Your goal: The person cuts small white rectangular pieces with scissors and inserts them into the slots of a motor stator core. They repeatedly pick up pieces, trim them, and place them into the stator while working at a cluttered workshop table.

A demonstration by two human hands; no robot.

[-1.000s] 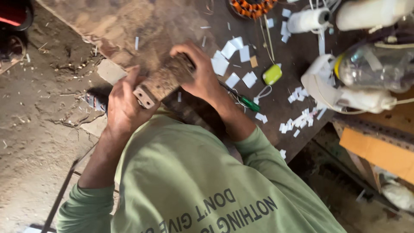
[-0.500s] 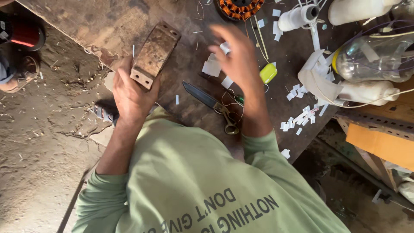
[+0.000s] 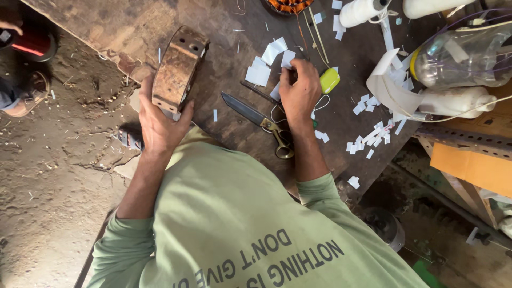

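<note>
My left hand (image 3: 160, 125) grips a rusty curved metal ring (image 3: 177, 69) by its near end and holds it on edge at the worn wooden table's (image 3: 122, 26) left rim. My right hand (image 3: 300, 93) rests on the table further right, fingers pinched on a small white paper piece (image 3: 276, 92) among several cut white slips (image 3: 266, 61). Dark scissors with brass handles (image 3: 261, 120) lie just in front of that hand. My green printed shirt fills the bottom of the view.
A yellow-green small object (image 3: 329, 80), white thread spools (image 3: 360, 10), a clear plastic bottle (image 3: 458, 56) and a copper-wound coil (image 3: 288, 5) crowd the table's far right. Scattered paper bits (image 3: 373, 136) lie near the right edge. Dirt floor lies to the left, with someone's sandalled foot (image 3: 21, 104).
My right hand let go of the metal ring and moved right to the paper slips. My left hand turned the ring up on edge and shifted it left.
</note>
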